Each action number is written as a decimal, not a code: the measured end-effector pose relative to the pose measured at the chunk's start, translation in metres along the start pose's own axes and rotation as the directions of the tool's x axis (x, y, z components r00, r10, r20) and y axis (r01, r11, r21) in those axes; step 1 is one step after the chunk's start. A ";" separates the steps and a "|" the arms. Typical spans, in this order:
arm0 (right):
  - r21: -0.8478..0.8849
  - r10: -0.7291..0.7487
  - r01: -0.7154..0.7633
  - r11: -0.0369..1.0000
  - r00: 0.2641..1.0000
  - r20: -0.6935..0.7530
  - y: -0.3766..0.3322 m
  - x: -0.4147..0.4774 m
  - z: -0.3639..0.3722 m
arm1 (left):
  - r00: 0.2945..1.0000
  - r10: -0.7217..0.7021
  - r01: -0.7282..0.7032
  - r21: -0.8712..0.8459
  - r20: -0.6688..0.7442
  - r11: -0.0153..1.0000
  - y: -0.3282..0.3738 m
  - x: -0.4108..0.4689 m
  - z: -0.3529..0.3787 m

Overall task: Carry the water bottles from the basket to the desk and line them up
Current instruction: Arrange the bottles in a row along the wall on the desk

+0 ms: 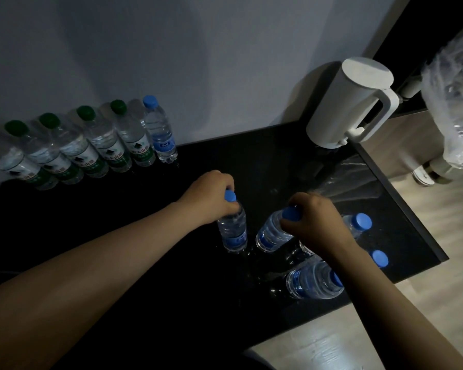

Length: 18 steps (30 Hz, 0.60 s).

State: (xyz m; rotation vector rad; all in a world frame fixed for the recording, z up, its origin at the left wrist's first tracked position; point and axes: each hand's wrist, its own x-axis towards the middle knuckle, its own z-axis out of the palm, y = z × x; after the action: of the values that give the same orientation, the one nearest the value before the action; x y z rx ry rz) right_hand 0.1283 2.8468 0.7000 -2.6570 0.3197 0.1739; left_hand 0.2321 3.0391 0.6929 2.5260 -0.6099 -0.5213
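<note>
On the black desk (123, 236), a row of water bottles stands against the wall: several with green caps (102, 150) and one with a blue cap (159, 129) at its right end. My left hand (211, 194) grips the neck of an upright blue-capped bottle (233, 231) mid-desk. My right hand (316, 222) grips the neck of a second blue-capped bottle (271, 235), which tilts left. Three more blue-capped bottles stand near the desk's right edge: one (360, 222) behind my right wrist, one (379, 259) partly hidden, one (313, 283) nearest me.
A white electric kettle (348, 102) stands at the desk's back right corner. Crumpled clear plastic (457, 97) hangs at the far right above a light wooden floor (425, 303). The desk's right edge runs diagonally beside the bottles.
</note>
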 end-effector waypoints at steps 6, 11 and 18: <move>0.003 -0.013 0.013 1.000 1.000 -0.020 0.000 0.008 -0.006 | 0.996 0.074 -0.074 -0.015 0.052 0.997 -0.011 0.003 -0.012; 0.013 -0.071 0.072 0.997 0.995 -0.066 -0.010 0.026 -0.015 | 0.993 0.120 -0.121 0.045 0.025 0.992 -0.019 0.024 -0.035; 0.006 -0.134 0.134 0.991 0.991 -0.029 -0.025 0.063 -0.023 | 0.989 0.135 -0.128 0.121 -0.054 0.984 -0.035 0.068 -0.079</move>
State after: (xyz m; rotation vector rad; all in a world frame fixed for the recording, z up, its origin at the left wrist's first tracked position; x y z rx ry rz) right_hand 0.1965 2.8455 0.7203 -2.6635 0.1502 0.0916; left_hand 0.3360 3.0607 0.7220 2.5774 -0.7990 -0.3677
